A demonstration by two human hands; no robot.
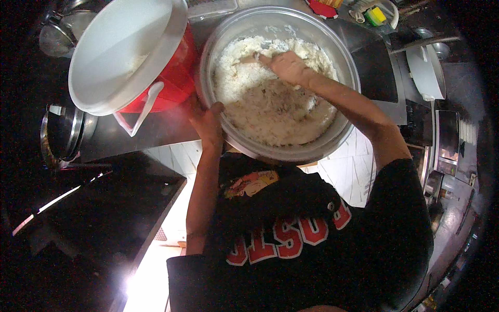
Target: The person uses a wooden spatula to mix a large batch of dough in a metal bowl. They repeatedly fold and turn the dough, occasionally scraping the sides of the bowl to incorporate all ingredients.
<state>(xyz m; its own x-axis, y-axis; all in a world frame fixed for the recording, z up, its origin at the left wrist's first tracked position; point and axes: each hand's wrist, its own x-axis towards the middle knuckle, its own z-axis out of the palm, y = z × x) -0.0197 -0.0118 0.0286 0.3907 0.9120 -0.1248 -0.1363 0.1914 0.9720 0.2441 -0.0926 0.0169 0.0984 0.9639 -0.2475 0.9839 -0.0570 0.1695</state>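
Observation:
A large round metal basin (349, 78) stands in front of me, holding a crumbly white mass that looks like cooked rice (234, 82). Its near half lies in shadow. My right hand (288, 67) reaches into the basin from the right, with its fingers down at the white mass. Whether anything is held in those fingers cannot be made out. At the basin's left side, my left hand (206, 121) grips the rim, thumb on top and fingers outside. Close by on the left, a red bucket (175, 74) with a white lining leans over, some white residue inside.
The bucket's white handle (150, 105) hangs toward me. Metal pots (72, 132) stand at the left. At the back right are a yellow-green sponge (375, 16) and a red cloth-like item (322, 8). A white pan (429, 72) is farther right.

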